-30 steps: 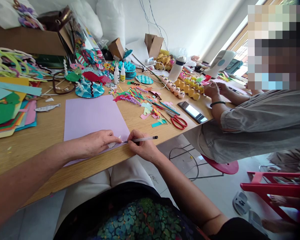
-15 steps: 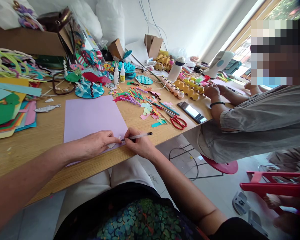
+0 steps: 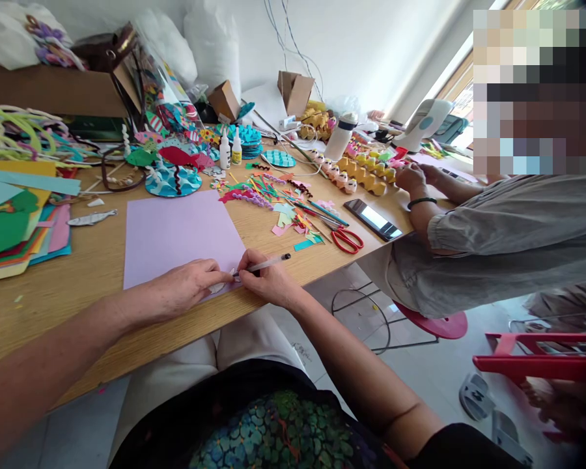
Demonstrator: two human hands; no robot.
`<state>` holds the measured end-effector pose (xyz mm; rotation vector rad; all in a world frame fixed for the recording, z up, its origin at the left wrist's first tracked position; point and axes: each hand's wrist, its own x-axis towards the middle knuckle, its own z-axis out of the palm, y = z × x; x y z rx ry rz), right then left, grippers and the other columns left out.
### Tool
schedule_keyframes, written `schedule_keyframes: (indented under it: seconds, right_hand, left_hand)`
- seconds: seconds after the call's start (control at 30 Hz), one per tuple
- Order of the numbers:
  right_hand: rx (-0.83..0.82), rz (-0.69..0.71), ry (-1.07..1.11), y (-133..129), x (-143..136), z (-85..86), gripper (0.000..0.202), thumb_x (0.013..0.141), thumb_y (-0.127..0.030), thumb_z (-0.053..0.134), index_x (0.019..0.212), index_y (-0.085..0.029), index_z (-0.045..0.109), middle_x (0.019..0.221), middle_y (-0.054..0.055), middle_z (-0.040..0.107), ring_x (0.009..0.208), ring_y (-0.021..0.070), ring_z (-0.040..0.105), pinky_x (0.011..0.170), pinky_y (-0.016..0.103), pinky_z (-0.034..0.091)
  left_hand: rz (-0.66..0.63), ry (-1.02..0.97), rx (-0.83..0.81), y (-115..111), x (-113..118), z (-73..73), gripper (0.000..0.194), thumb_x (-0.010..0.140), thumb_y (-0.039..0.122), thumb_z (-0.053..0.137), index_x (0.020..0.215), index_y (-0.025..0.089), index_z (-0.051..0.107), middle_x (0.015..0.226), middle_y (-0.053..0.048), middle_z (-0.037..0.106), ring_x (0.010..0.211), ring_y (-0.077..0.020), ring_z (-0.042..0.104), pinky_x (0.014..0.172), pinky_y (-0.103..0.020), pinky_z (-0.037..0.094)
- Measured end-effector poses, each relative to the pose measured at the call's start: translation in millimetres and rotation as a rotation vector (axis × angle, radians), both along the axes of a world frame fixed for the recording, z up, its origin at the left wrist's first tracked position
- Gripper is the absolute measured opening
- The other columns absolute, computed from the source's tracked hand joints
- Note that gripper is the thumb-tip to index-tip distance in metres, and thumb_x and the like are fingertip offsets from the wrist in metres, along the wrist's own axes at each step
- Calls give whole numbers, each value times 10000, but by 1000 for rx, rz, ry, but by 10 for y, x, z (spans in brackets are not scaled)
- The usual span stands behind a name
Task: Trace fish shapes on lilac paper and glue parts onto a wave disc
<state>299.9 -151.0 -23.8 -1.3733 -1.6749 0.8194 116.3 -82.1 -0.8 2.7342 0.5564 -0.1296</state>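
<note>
Pen (image 3: 272, 262) in right grip (image 3: 264, 281); cutouts (image 3: 177, 112) inside clear bag (image 3: 157, 70).

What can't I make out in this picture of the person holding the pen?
All in the head view:
White cutout: partly hidden by the left hand.
Any line from the pen: too small to tell.
Phone: glare obscures its screen.
Co-worker's hands: too small to tell what they hold.
Red frame: lost at the dark right edge.

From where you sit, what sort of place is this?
It looks like a craft room or workshop: the wooden table holds purple paper, red-handled scissors and a stack of coloured sheets.
</note>
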Motion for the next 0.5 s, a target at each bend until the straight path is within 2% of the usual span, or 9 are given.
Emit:
schedule_keyframes:
  seconds: [0.2, 0.5]
  right_hand:
    - [21, 20, 3, -17, 4, 9, 38, 702, -162, 471, 675, -189, 478, 593, -52, 473, 557, 89, 425, 523, 208, 323]
    - [28, 9, 1, -25, -4, 1, 43, 703, -159, 460, 677, -190, 475, 593, -47, 465, 559, 94, 422, 525, 212, 320]
  left_hand:
    - [5, -43, 4, -6, -19, -23, 427, 759, 56, 361, 1100, 222, 558, 1011, -40, 601, 963, -159, 559, 860, -258, 428]
    - [21, -29, -15, -18, -20, -20, 423, 760, 43, 377, 1106, 204, 562, 999, -50, 591, 970, -162, 558, 866, -265, 422]
